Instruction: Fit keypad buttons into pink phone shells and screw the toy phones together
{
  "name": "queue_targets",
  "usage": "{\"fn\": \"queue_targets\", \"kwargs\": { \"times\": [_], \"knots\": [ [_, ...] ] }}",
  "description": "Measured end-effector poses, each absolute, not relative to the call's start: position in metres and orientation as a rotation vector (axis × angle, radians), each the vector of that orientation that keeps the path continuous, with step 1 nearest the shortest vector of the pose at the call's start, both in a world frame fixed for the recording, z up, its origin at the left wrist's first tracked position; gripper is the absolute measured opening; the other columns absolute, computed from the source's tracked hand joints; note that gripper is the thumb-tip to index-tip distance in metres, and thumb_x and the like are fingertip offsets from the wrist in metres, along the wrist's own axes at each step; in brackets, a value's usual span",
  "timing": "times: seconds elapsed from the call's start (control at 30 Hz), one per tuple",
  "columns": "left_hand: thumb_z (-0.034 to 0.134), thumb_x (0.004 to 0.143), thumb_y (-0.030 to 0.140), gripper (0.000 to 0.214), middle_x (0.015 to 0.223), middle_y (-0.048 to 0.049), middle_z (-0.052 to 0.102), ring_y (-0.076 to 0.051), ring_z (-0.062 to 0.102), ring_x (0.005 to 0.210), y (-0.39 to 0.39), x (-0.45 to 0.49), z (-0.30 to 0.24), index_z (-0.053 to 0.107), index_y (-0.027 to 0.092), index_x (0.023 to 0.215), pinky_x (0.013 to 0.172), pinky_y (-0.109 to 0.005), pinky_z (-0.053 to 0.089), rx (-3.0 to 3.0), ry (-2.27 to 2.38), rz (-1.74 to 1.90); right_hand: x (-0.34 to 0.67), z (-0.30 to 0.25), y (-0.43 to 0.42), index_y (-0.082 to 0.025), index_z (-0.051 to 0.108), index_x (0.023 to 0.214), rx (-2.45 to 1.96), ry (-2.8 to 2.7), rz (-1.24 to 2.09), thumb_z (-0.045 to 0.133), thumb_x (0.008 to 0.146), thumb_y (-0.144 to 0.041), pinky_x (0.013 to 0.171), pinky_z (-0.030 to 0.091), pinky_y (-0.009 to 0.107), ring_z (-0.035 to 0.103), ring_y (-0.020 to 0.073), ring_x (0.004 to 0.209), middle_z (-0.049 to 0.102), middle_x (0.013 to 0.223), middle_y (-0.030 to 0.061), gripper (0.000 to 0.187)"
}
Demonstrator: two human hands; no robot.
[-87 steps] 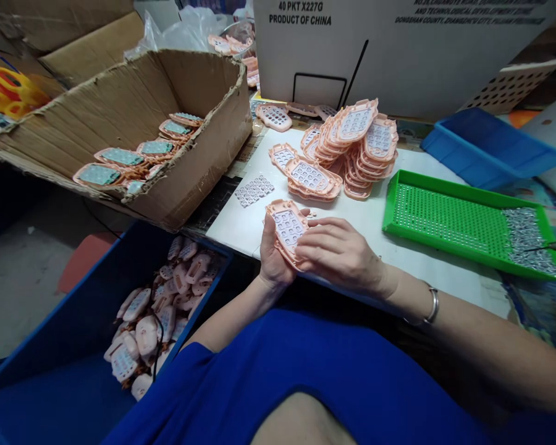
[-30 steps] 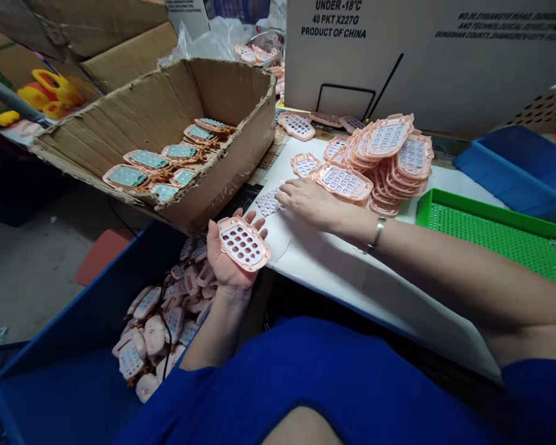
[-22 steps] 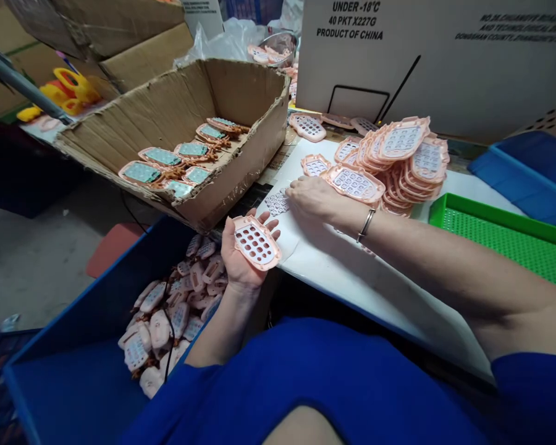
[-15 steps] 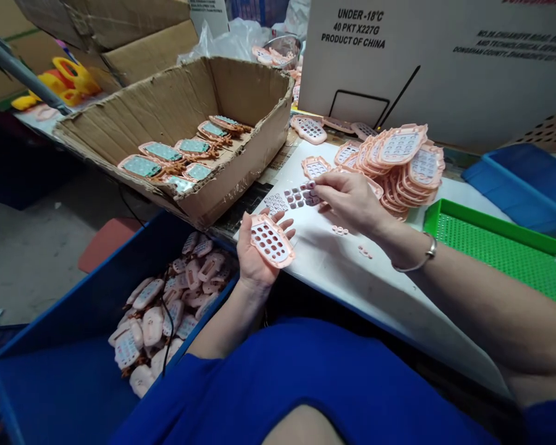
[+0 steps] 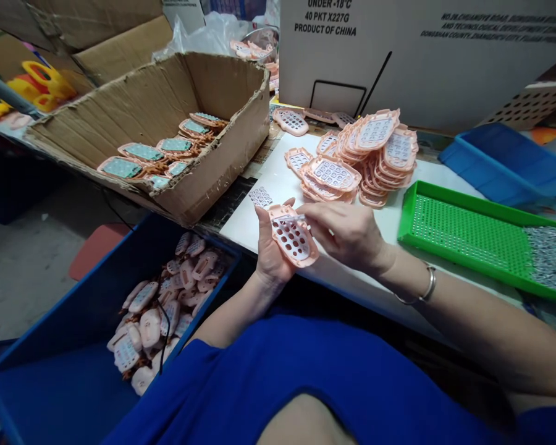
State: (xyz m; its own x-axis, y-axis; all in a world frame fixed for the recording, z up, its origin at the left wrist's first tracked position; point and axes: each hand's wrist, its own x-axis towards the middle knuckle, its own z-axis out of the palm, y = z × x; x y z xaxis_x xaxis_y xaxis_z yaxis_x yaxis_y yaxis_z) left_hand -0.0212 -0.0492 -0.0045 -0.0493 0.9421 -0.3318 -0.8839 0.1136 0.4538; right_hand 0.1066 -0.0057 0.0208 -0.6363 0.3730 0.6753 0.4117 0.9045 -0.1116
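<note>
One top (image 5: 278,349), plain deep blue, rounded neckline (image 5: 301,390) with a darker edge; left sleeve (image 5: 197,364) short, leaving the forearm bare, right sleeve (image 5: 547,428) partly shown at the near right corner. One bangle (image 5: 432,284), silver-coloured, narrow, shiny, at the right wrist. Left hand (image 5: 272,256) and right hand (image 5: 347,232): both ungloved.

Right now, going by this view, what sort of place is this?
Probably an assembly workshop: stacked pink shells, a green tray with small metal pieces, and a blue bin of pink casings.

Blue tray (image 5: 482,180) near printed carton (image 5: 421,80)
</note>
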Motion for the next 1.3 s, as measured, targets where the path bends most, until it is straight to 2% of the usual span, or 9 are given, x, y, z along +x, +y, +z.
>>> {"fn": "queue_targets", "kwargs": {
  "times": [0.1,0.2,0.37,0.47,0.6,0.73,0.87,1.03,1.3],
  "knots": [
    [0.037,0.086,0.078,0.072,0.115,-0.0132,0.072,-0.032,0.063,0.123,-0.052,-0.020,-0.004,0.063,0.018,0.116,0.103,-0.049,0.050,0.167,0.642,1.469,0.108,0.013,-0.016,-0.012,0.071,0.097,-0.342,-2.417,-0.331,0.046,0.096,-0.013,0.070,0.053,0.028,0.069,0.0167,0.077,0.077,0.092,0.0095,0.025],
    [0.042,0.084,0.079,0.072,0.115,-0.0118,0.072,-0.032,0.063,0.122,-0.054,-0.021,-0.004,0.062,0.021,0.123,0.102,-0.048,0.051,0.233,0.614,1.449,0.109,0.008,-0.022,-0.014,0.071,0.096,-0.308,-2.445,-0.410,0.044,0.097,-0.014,0.071,0.052,0.030,0.068,0.0179,0.082,0.077,0.096,0.0078,0.027],
    [0.049,0.085,0.073,0.066,0.105,-0.0107,0.074,-0.029,0.066,0.117,-0.055,-0.024,-0.009,0.062,0.020,0.123,0.101,-0.044,0.052,0.249,0.623,1.440,0.111,0.005,-0.025,-0.013,0.071,0.098,-0.363,-2.500,-0.370,0.043,0.098,-0.014,0.074,0.052,0.034,0.067,0.0192,0.083,0.077,0.098,0.0091,0.028],
    [0.056,0.083,0.071,0.063,0.096,-0.0073,0.074,-0.027,0.067,0.113,-0.057,-0.025,-0.013,0.063,0.022,0.122,0.100,-0.042,0.052,0.239,0.660,1.458,0.109,0.000,-0.029,-0.016,0.072,0.098,-0.402,-2.492,-0.364,0.044,0.098,-0.016,0.080,0.053,0.037,0.067,0.0205,0.093,0.076,0.101,0.0085,0.028],
    [0.065,0.079,0.066,0.056,0.089,-0.0038,0.072,-0.025,0.071,0.103,-0.064,-0.025,-0.019,0.066,0.023,0.115,0.098,-0.041,0.054,0.222,0.678,1.456,0.104,-0.015,-0.044,-0.014,0.072,0.098,-0.439,-2.417,-0.297,0.045,0.097,-0.014,0.086,0.054,0.040,0.067,0.0231,0.102,0.075,0.103,0.0125,0.027],
    [0.061,0.081,0.066,0.053,0.088,-0.0046,0.073,-0.026,0.072,0.100,-0.069,-0.029,-0.021,0.068,0.022,0.109,0.098,-0.044,0.054,0.169,0.730,1.439,0.111,-0.021,-0.050,-0.017,0.071,0.104,-0.425,-2.385,-0.137,0.047,0.095,-0.014,0.092,0.053,0.043,0.067,0.0222,0.105,0.075,0.107,0.0119,0.026],
    [0.048,0.087,0.070,0.058,0.088,-0.0069,0.073,-0.026,0.072,0.096,-0.064,-0.036,-0.018,0.068,0.021,0.110,0.097,-0.046,0.054,0.169,0.776,1.483,0.138,-0.013,-0.028,-0.018,0.070,0.108,-0.744,-2.369,-0.013,0.045,0.096,-0.018,0.080,0.053,0.037,0.068,0.0209,0.094,0.075,0.102,0.0117,0.027],
    [0.037,0.093,0.067,0.059,0.086,-0.0076,0.074,-0.022,0.073,0.085,-0.058,-0.041,-0.016,0.070,0.019,0.100,0.093,-0.045,0.056,0.140,0.793,1.504,0.170,-0.015,-0.007,-0.015,0.074,0.088,-1.260,-2.491,-0.080,0.051,0.094,-0.025,0.065,0.046,0.032,0.063,0.0209,0.071,0.072,0.079,0.0104,0.025],
    [0.043,0.091,0.067,0.056,0.093,-0.0106,0.073,-0.029,0.068,0.111,-0.049,-0.023,-0.016,0.069,0.018,0.102,0.102,-0.047,0.051,0.178,0.825,1.463,0.171,-0.032,-0.012,-0.015,0.071,0.076,-1.360,-2.653,-0.249,0.050,0.092,-0.017,0.062,0.039,0.031,0.056,0.0198,0.067,0.068,0.074,0.0108,0.027]
  ]
}}
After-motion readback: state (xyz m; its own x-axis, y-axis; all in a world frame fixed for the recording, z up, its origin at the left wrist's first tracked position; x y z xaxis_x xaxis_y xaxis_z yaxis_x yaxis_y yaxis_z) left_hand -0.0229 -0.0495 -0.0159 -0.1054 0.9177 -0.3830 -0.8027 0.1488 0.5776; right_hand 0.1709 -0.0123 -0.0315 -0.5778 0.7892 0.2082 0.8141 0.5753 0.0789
